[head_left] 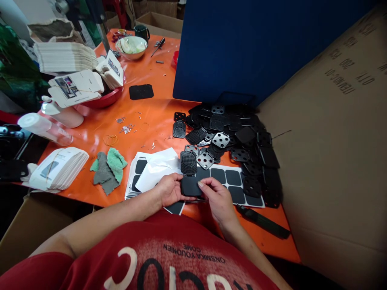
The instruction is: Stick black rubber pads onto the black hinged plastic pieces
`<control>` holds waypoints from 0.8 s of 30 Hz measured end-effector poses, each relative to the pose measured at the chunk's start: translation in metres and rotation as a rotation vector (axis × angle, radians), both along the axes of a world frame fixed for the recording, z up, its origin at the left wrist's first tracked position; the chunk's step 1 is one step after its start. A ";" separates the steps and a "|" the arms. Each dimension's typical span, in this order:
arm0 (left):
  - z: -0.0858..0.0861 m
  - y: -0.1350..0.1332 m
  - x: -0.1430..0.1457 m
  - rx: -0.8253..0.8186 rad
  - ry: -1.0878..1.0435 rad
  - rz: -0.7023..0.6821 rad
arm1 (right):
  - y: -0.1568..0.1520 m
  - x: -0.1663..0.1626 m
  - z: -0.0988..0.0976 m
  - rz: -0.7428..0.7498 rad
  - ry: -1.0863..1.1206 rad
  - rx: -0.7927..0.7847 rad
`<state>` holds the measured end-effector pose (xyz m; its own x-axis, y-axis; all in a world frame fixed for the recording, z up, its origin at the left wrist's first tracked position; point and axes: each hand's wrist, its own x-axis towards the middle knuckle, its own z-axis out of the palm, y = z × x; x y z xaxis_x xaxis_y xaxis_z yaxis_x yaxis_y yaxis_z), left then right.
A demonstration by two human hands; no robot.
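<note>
My left hand (169, 189) and my right hand (218, 198) both grip a small black hinged part (190, 177) at the near edge of the orange table (151, 104). Its round mesh lid stands open above a flat black square base. My right fingers pinch the base's right edge, while my left fingers curl round its left edge. Under my hands lies a white sheet of black square pads (229, 181) on a stack of similar sheets. A pile of black hinged parts (238, 137) lies just beyond, some showing perforated metal plates.
A blue panel (242, 44) stands behind the pile and a large cardboard box (332, 141) fills the right. On the left are green-grey cloths (109, 168), stacks of printed cards (59, 168), a red bowl of cards (99, 98), plastic bottles (45, 127), a white bowl (132, 46) and a black pad (141, 92).
</note>
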<state>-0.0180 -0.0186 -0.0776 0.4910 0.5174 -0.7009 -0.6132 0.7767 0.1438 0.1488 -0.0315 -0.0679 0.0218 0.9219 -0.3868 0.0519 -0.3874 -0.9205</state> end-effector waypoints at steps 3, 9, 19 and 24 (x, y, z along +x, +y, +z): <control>-0.003 0.000 0.000 0.022 -0.034 -0.016 | 0.000 0.000 0.001 -0.009 0.018 -0.011; 0.003 0.002 0.001 -0.002 0.009 -0.025 | 0.003 0.000 0.001 -0.046 0.073 -0.048; 0.018 0.004 0.004 -0.046 0.103 -0.024 | 0.003 0.001 -0.005 -0.022 0.054 -0.049; 0.017 0.004 0.004 -0.050 0.110 -0.022 | 0.002 0.001 -0.005 -0.018 0.047 -0.046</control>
